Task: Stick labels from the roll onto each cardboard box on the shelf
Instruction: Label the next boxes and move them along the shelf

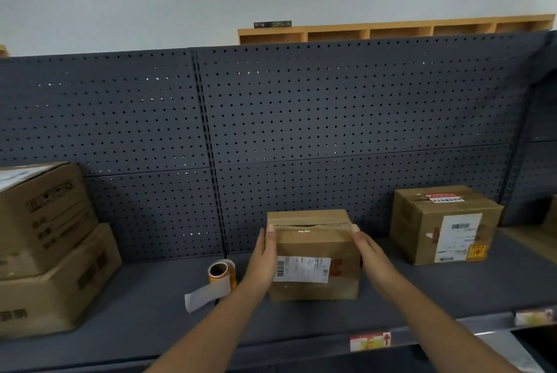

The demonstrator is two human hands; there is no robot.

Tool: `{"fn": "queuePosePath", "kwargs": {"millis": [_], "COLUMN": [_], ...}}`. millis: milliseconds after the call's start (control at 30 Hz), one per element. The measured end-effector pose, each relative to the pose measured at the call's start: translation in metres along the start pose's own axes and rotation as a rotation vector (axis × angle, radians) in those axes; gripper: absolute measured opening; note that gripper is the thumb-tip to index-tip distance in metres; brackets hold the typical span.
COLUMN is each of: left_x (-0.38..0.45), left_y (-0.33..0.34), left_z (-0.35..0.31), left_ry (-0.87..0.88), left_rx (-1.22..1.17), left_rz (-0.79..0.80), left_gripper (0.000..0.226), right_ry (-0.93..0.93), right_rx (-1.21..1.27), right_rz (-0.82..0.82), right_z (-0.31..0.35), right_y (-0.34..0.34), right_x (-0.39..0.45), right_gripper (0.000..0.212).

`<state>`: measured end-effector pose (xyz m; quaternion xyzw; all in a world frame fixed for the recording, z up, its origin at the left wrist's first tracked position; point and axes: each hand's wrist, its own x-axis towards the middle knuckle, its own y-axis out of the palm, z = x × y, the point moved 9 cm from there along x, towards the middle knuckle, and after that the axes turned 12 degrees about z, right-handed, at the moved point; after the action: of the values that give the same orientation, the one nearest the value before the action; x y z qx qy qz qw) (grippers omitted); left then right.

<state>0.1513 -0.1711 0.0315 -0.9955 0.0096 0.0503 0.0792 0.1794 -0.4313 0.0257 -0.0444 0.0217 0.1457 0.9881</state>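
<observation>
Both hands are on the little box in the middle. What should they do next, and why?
Probably let go with the left hand and reach for the label roll just left of the small box. Both hands, the right hand too, press flat on the box's sides, so neither holds a label yet, and the roll's loose end is already hanging free on the shelf.

Mid box (313,255): small, brown, upright on shelf (150,312), top seam torn, white barcode label on front. Label roll (222,272) just left of it, on its side, white strip trailing forward. Right box (443,225): labelled, angled. Two bigger boxes (45,246) stacked far left.
</observation>
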Motion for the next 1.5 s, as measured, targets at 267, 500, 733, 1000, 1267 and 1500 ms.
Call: {"fn": "queuePosePath", "kwargs": {"millis": [267,500,733,1000,1267,1500], "left_x": [-0.015,-0.006,-0.016,-0.018,-0.003,0.017], "left_y": [0.012,0.011,0.011,0.009,-0.004,-0.010], "left_z": [0.025,0.032,0.008,-0.022,-0.007,0.025], "left_ry": [0.048,0.048,0.165,0.182,-0.116,-0.260], "left_rx": [0.095,0.129,0.039,-0.057,-0.121,-0.139], "left_rz": [0.194,0.189,0.020,-0.088,-0.078,-0.007], "left_gripper": [0.075,0.081,0.058,0.026,0.048,0.045], "right_ry": [-0.088,-0.131,-0.204,-0.230,-0.102,-0.055], "right_rx": [-0.027,-0.137,-0.132,-0.289,-0.396,-0.439], "right_rz": [0.130,0.096,0.019,-0.231,-0.227,-0.096], "right_z": [-0.010,-0.019,-0.007,0.025,0.034,0.016], "right_y": [0.000,-0.008,-0.008,-0.020,-0.015,-0.005], "right_x": [-0.011,-0.008,-0.012,-0.012,0.004,0.017], "right_gripper": [0.044,0.045,0.022,0.059,0.021,0.021]}}
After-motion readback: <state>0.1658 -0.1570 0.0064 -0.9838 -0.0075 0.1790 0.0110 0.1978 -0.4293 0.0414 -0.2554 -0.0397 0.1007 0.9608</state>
